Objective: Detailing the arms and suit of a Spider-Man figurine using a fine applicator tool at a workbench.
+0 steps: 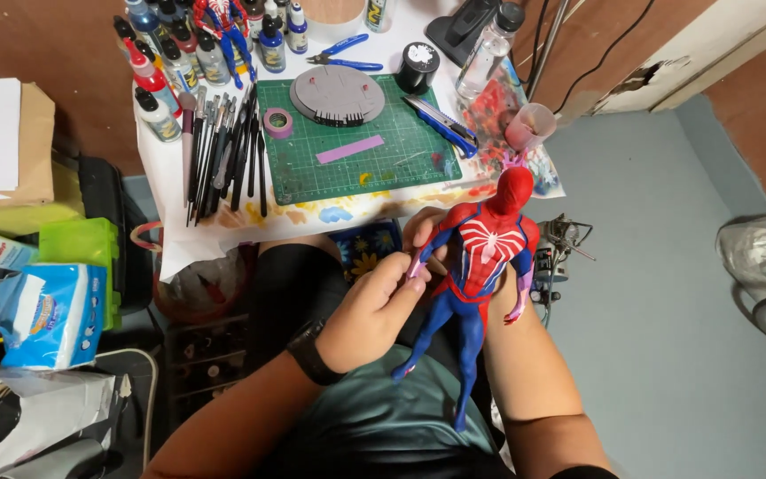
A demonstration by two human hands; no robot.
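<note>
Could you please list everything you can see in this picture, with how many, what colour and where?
figure: one, red and blue, held over the lap
cutting mat: one, green, on the small table
round base: one, grey, on the mat's far edge
tape roll: one, purple, on the mat's left edge
tape strip: one, purple, mid mat
brushes: many, dark, in a row left of the mat
paint bottles: many, mixed colours, table's far left
pliers: one, blue handles, behind the mat
utility knife: one, blue, on the mat's right edge
black jar: one, behind the mat
clear bottle: one, far right of the table
left hand: at the figure's arm
right hand: behind the figure, holding it
</note>
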